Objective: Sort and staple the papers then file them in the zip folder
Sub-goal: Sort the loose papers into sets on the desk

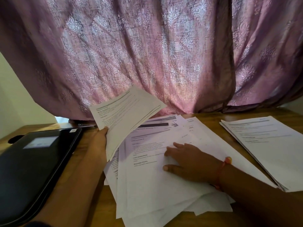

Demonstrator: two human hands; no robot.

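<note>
My left hand [96,141] grips a small bundle of printed sheets [126,115] by its lower left edge and holds it tilted above the table. A loose, fanned pile of white papers [147,177] lies spread over the middle of the wooden table. My right hand [188,159] rests on top of that pile with its fingers spread flat; a red thread band circles the wrist. A black zip folder [32,163] lies closed on the left. A neat stack of papers [268,149] sits at the right. No stapler can be made out.
A purple patterned curtain [147,54] hangs right behind the table and touches its far edge. The wooden table [205,218] shows bare at the front. A small dark object [86,126] lies behind the folder, near the curtain.
</note>
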